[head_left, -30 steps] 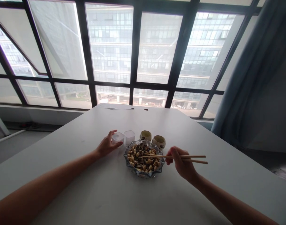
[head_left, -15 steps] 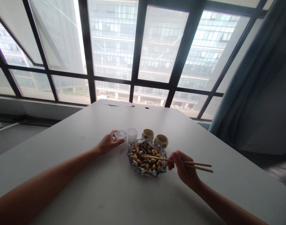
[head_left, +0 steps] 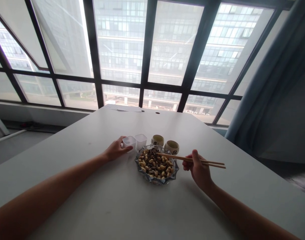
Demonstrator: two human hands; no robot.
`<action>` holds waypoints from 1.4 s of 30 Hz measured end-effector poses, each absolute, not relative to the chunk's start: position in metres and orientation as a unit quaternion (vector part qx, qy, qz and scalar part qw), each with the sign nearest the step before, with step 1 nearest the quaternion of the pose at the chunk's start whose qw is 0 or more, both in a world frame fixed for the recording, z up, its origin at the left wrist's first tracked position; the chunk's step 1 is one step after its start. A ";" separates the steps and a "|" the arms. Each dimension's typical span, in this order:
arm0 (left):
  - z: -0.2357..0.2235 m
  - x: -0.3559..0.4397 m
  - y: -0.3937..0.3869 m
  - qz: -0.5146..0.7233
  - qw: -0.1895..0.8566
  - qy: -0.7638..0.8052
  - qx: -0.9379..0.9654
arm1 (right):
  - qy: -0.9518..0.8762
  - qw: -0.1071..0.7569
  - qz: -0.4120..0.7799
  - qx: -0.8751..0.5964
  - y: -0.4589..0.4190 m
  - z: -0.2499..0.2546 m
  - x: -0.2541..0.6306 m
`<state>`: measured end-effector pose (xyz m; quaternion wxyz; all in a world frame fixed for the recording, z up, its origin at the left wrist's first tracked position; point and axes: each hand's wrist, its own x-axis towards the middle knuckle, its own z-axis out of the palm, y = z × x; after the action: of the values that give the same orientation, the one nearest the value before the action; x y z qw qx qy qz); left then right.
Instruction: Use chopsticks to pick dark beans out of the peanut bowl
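Observation:
My left hand (head_left: 118, 148) is closed around the near side of a small translucent plastic cup (head_left: 129, 143) that stands on the table. A second plastic cup (head_left: 141, 141) is just right of it. In my right hand (head_left: 198, 169) is a pair of chopsticks (head_left: 186, 159), their tips over the far part of a scalloped glass bowl (head_left: 157, 181). The bowl holds a mix of nuts (head_left: 155, 165), pistachio-like ones and darker seeds. Whether the tips pinch a piece is too small to tell.
Behind the bowl stand two cream ceramic cups with dark characters, a left one (head_left: 158, 140) and a right one (head_left: 172, 147). Paper sheets (head_left: 122, 108) lie at the far end of the white table (head_left: 92, 200). Windows rise beyond it; a blue curtain (head_left: 257, 83) hangs at right.
My right hand has risen a little, and the chopstick tips have moved up and away towards the bowl's far side, closer together. My left hand stays on the plastic cup.

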<state>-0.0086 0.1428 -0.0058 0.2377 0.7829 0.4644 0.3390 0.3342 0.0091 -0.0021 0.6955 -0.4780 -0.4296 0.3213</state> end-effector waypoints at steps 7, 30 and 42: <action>-0.006 -0.008 0.143 0.330 0.227 0.468 0.788 | -0.375 0.709 0.355 -0.481 0.015 -0.007 0.340; -0.004 -0.006 0.140 0.320 0.193 0.470 0.799 | -0.382 0.687 0.381 -0.487 0.017 -0.009 0.343; -0.004 -0.005 0.139 0.326 0.166 0.456 0.811 | -0.361 0.692 0.398 -0.482 0.014 -0.003 0.337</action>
<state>-0.0049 0.1394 -0.0041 0.1659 0.8111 0.4563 0.3263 0.3372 0.0137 -0.0030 0.6916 -0.4824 -0.3614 0.3980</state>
